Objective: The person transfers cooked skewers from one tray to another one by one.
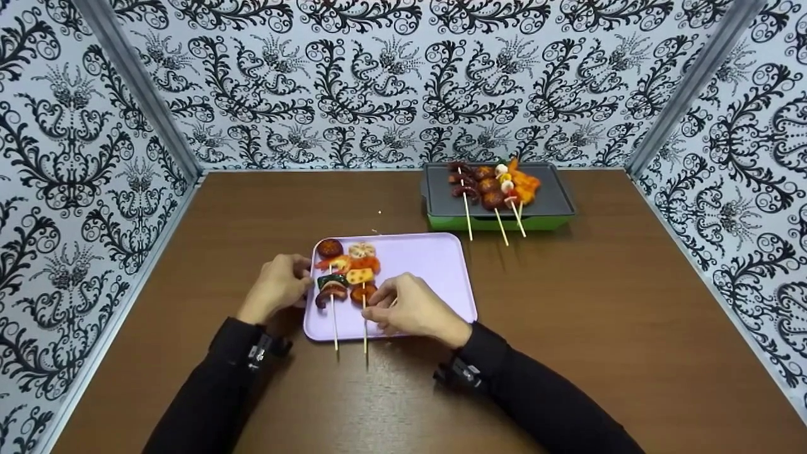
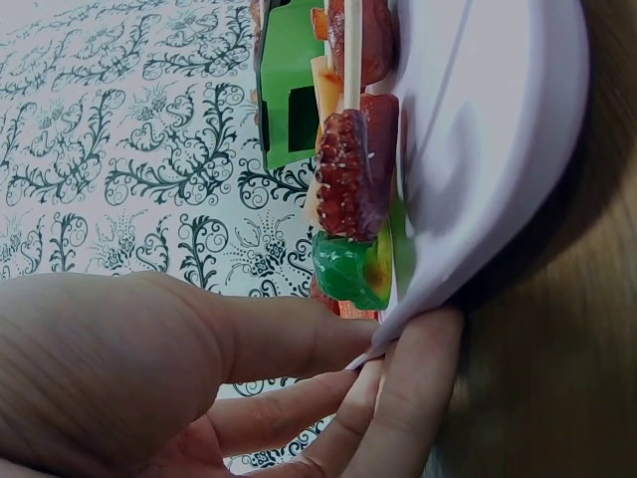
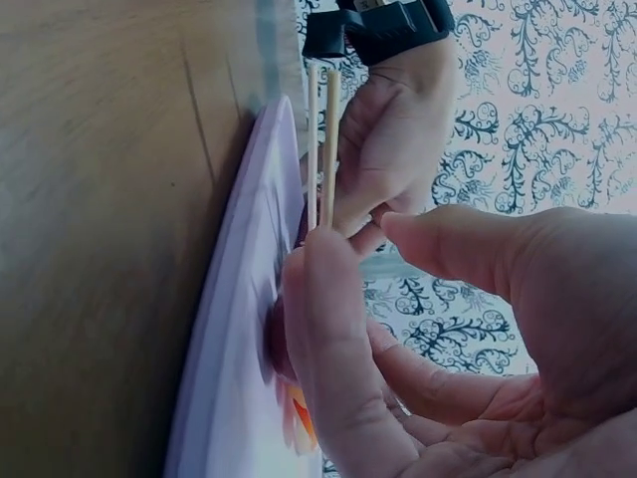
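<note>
Two skewers lie side by side on a lilac tray (image 1: 441, 271). The left skewer (image 1: 332, 291) carries shrimp, a green piece and a tentacle piece below a round brown piece; the right skewer (image 1: 360, 276) carries a lotus slice, shrimp, a yellow piece and a round one. My left hand (image 1: 277, 287) pinches the tray's left rim between thumb and fingers, plainly so in the left wrist view. My right hand (image 1: 413, 309) is at the right skewer's stick, fingers bent; in the right wrist view a fingertip touches the stick (image 3: 330, 149) and the thumb stands apart.
Behind the tray, to the right, stands a green grill (image 1: 536, 223) with a dark top, holding several skewers (image 1: 492, 186) whose sticks overhang its front edge. Patterned panels enclose the brown table (image 1: 567, 328) at the back and sides. Small specks lie behind the tray.
</note>
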`<state>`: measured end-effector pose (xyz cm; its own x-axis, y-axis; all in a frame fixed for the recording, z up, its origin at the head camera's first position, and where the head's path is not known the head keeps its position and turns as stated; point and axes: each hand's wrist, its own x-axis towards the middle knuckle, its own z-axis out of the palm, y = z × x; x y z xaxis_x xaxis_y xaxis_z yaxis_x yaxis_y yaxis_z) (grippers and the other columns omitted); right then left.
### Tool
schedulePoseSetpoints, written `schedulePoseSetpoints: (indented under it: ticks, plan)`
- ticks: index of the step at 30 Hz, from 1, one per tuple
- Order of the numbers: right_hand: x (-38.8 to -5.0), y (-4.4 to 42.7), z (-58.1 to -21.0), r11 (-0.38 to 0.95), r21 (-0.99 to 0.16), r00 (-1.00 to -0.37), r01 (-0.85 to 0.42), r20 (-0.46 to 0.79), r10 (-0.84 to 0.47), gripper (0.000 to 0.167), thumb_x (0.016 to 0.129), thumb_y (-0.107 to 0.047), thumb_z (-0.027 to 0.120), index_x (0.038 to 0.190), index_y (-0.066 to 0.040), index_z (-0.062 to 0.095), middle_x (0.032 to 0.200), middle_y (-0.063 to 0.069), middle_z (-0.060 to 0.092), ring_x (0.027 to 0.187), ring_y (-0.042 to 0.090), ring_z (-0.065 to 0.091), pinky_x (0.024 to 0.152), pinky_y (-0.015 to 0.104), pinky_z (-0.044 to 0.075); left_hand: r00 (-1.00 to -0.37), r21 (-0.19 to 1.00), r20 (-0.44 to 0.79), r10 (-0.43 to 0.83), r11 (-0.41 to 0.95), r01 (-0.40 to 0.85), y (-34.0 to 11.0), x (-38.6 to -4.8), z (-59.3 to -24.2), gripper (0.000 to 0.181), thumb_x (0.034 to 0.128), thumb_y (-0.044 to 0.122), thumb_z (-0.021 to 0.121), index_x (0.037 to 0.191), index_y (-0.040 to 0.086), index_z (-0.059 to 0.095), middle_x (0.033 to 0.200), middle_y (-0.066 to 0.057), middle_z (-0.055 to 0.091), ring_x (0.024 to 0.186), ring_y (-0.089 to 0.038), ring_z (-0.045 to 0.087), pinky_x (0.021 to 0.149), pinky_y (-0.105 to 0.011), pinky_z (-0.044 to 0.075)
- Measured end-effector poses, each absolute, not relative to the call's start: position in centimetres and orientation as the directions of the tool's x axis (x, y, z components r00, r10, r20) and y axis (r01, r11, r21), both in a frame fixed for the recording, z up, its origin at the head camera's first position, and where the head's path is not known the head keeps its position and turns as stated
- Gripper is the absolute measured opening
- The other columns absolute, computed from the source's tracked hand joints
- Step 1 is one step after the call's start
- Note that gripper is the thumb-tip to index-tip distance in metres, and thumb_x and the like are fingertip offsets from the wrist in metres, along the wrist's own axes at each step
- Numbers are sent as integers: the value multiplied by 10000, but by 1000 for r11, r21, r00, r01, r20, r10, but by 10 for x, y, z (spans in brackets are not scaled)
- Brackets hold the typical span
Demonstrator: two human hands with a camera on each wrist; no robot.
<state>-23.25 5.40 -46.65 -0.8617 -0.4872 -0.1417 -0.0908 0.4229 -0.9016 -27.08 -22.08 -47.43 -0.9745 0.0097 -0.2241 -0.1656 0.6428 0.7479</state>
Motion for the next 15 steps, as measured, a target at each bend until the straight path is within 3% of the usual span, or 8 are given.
schedulePoseSetpoints:
  ticks: [4,10,15]
  plan:
    - [-234,58,-462,429,-895,-863,-119,-120,-490,243,874,-303,810,990,-101,740,899,115,769,726,334,774,615,437,665,-973,755,-230,10,633,-172,-221,-270,-474,467,954,22,607,1419,13,569,1134,-201,642,858,-270,726,653,-325,672]
    - [-239,65,-456,496,-831,-879,-253,-17,-476,344,862,-376,811,1076,-114,745,924,31,753,656,231,748,563,343,633,-976,763,-218,18,627,-159,-220,-270,-474,447,958,29,609,1403,1,580,1120,-199,643,846,-264,726,660,-338,675]
    - [-242,71,-451,548,-774,-888,-317,39,-459,439,846,-427,812,1156,-126,731,1024,37,760,829,177,729,707,291,612,-979,762,-204,21,632,-145,-221,-270,-475,429,963,41,611,1388,-7,588,1107,-191,646,846,-255,730,652,-340,674]
